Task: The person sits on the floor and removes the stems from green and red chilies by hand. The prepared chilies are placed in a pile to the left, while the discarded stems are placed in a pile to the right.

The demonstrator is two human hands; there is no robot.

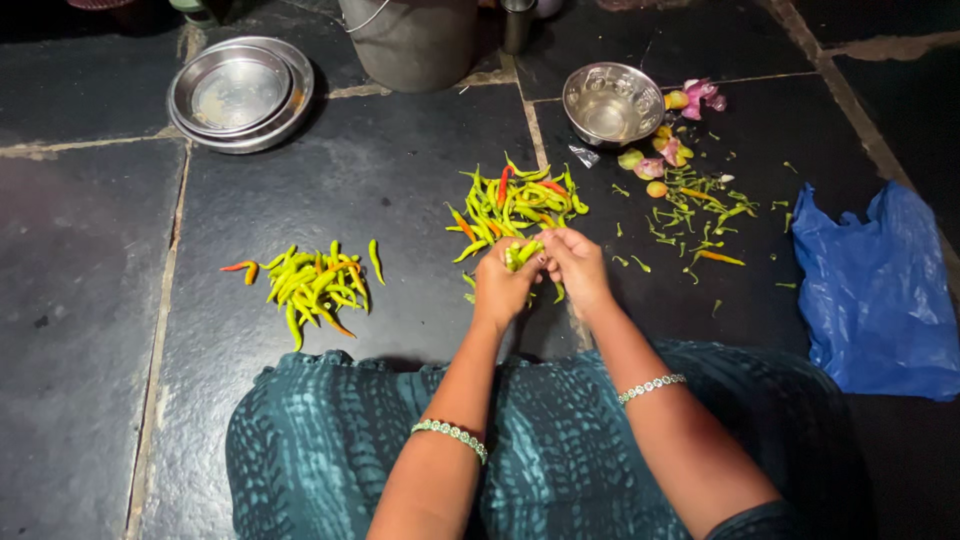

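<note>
My left hand (pixel 503 283) is closed around a small bunch of green chillies (pixel 522 253) whose tips stick out above the fist. My right hand (pixel 577 266) touches the same bunch from the right, fingers pinched at its top. Just beyond both hands lies a pile of green, yellow and red chillies (pixel 515 200) on the dark stone floor. A second pile of chillies (pixel 310 285) lies to the left, apart from my hands. Both wrists wear beaded bracelets.
Scattered green stems (pixel 690 215) and onion peels (pixel 690 95) lie at the right beside a small steel bowl (pixel 610 102). Stacked steel plates (pixel 240 92) sit far left, a metal bucket (pixel 410 40) at the top. A blue plastic bag (pixel 875 290) lies at the right.
</note>
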